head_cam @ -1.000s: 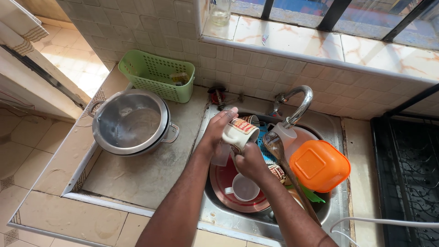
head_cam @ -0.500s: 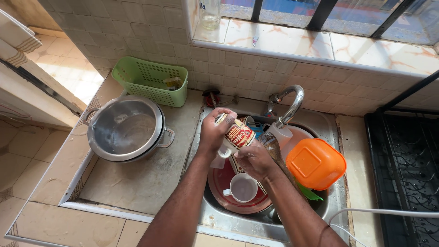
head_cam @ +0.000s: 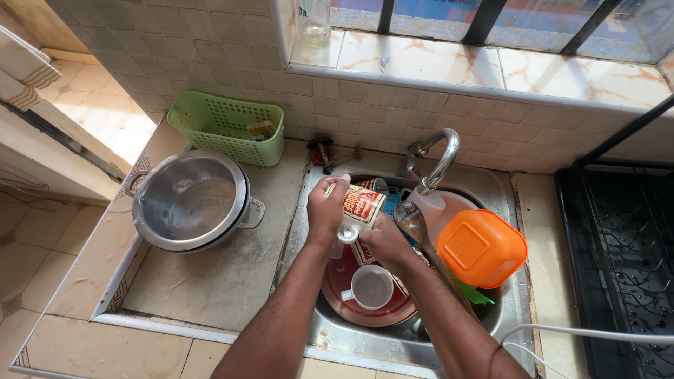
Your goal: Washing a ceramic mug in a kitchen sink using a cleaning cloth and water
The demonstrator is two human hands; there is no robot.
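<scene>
Over the sink (head_cam: pixel 309 210): left hand (head_cam: pixel 326 210) wrapped around a printed mug (head_cam: pixel 361 205), right hand (head_cam: pixel 382 242) pressed against its underside, grip unclear. Below: white cup (head_cam: pixel 372 288) on red plate (head_cam: pixel 351 309). Beside: orange container (head_cam: pixel 481 247), tap (head_cam: pixel 439 158). Left on worktop (head_cam: pixel 232 274): steel pot (head_cam: pixel 189 200), green basket (head_cam: pixel 225 126). Sink bottom mostly hidden.

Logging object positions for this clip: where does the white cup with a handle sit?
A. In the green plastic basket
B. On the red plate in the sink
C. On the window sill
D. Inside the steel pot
B: the white cup with a handle stands mouth-up on the red plate in the metal sink.
</scene>
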